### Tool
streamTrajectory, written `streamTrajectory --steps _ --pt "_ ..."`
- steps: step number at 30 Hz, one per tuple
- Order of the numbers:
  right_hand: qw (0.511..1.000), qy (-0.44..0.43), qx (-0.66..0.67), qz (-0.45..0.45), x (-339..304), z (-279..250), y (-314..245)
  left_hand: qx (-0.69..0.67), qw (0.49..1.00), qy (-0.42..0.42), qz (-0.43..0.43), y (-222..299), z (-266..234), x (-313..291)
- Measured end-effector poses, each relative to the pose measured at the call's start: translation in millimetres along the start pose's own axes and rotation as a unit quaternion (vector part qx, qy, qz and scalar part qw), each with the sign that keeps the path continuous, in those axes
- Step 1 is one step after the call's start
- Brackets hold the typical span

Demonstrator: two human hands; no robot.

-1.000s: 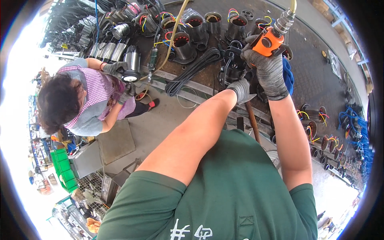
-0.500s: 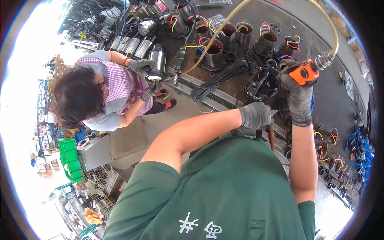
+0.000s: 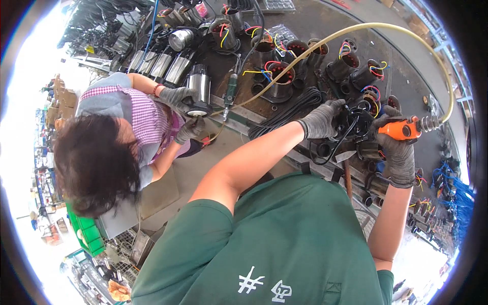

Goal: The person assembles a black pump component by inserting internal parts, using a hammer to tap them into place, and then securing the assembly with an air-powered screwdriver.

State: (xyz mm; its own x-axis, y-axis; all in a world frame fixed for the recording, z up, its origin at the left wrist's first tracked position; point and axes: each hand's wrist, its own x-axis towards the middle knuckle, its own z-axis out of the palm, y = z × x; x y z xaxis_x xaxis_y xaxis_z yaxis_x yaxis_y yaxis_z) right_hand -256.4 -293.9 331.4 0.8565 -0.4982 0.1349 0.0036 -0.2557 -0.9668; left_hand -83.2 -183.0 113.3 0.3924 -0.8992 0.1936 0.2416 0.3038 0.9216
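My left hand (image 3: 324, 121), in a grey work glove, has its fingers closed at the left side of a round black motor part (image 3: 354, 122) with a black cable. My right hand (image 3: 400, 158), gloved too, is wrapped round an orange air screwdriver (image 3: 401, 130). The driver lies sideways just right of the black part, and its working tip is hidden by my hand and the part. From its spring-sheathed end a yellowish air hose (image 3: 351, 29) arches up and away to the left. A hammer (image 3: 347, 175) with a wooden handle lies at the table edge between my forearms.
Several metal motor housings (image 3: 280, 87) with coloured wires stand on the dark workbench (image 3: 373, 43). A coiled black cable (image 3: 292, 111) lies left of my hand. At the left, a co-worker (image 3: 127, 127) handles a silver motor (image 3: 200, 86); a green screwdriver (image 3: 231, 91) hangs nearby.
My left hand has moved from beside the hammer head up to the black part. My right hand has come down and rightward with the air screwdriver, turning it more level.
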Motion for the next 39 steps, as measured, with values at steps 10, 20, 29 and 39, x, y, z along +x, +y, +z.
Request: streamTrajectory --steps 10,20,29,39 --pt "0.953 -0.019 0.257 0.157 -9 10 -16 0.102 0.986 -0.095 -0.096 -30 -21 13" --pt "0.974 0.061 0.150 0.160 -23 9 -4 0.434 0.900 -0.003 -0.045 73 0 -22" --pt "0.978 0.121 0.058 0.158 -30 52 -58 0.454 0.887 -0.040 -0.079 70 -4 -21" --pt "0.985 0.124 0.018 0.116 -28 82 -16 0.388 0.919 0.074 -0.006 81 7 -44"
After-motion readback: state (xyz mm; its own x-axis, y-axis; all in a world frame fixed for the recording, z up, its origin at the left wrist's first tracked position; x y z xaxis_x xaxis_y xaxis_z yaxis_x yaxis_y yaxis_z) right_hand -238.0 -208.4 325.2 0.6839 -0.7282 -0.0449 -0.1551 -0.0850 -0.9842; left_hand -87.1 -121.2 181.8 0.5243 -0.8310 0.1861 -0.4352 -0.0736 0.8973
